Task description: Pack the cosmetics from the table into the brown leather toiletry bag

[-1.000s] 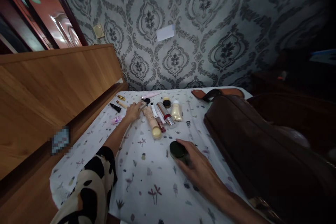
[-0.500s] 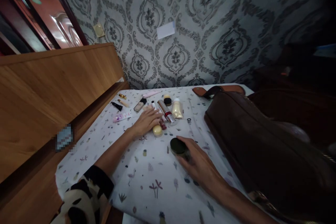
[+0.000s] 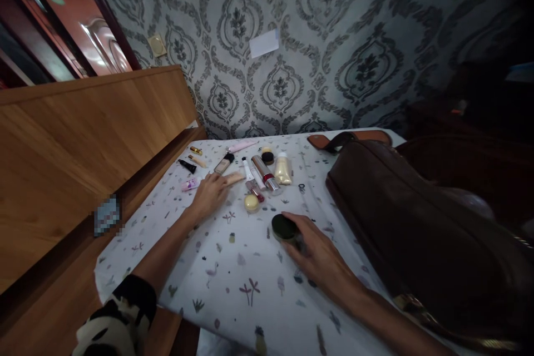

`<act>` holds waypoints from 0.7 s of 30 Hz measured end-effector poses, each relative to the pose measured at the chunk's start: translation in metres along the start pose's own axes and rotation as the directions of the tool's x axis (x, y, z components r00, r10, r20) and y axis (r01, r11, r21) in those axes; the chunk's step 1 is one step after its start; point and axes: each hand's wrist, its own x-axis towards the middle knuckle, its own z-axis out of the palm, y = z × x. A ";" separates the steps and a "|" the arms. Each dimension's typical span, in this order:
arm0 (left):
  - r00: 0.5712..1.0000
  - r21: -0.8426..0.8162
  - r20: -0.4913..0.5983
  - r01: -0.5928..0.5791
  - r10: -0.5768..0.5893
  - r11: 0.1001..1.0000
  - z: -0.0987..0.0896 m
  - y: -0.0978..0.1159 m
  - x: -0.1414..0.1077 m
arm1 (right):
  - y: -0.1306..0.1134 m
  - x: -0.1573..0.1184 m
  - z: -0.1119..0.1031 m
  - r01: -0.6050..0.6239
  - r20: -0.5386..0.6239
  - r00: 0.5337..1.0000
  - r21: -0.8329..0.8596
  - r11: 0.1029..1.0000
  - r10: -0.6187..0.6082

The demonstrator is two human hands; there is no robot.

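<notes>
My right hand (image 3: 311,247) is wrapped around a small jar with a dark lid (image 3: 284,226), low over the patterned cloth. Fingers apart and holding nothing, my left hand (image 3: 209,196) rests among the cosmetics. It lies beside a beige tube (image 3: 233,178) and partly covers a pink-and-purple tube (image 3: 189,184). Behind it is a foundation bottle with a black cap (image 3: 224,164). Between my hands sit a round yellow pot (image 3: 251,203) and a small red-and-clear tube (image 3: 255,191). A silver tube with a red band (image 3: 266,173) and a cream-coloured squeeze tube (image 3: 282,169) lie farther back.
A dark brown bag (image 3: 400,222) fills the right side of the cloth-covered table (image 3: 233,300), its strap (image 3: 346,140) reaching the back edge. A wooden panel (image 3: 92,139) borders the left. At the far left lie a black tube (image 3: 187,166) and a gold-coloured item (image 3: 196,150).
My left hand has moved left, off the tubes in the middle, uncovering the white tube and beige tube. My right hand stays in nearly the same place, still holding the jar.
</notes>
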 end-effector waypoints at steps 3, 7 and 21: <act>0.998 0.066 0.026 0.059 -0.061 0.996 0.003 0.009 -0.001 | -0.001 0.000 -0.002 -0.004 0.009 1.000 0.008 1.000 0.004; 0.985 0.154 0.050 0.158 -0.167 0.975 0.001 0.013 -0.004 | -0.002 0.001 -0.002 -0.007 0.001 1.000 0.012 1.000 0.007; 0.947 -0.129 0.000 -0.318 0.320 0.939 -0.003 0.083 -0.014 | -0.009 0.003 -0.010 0.001 0.032 0.999 0.040 0.999 -0.002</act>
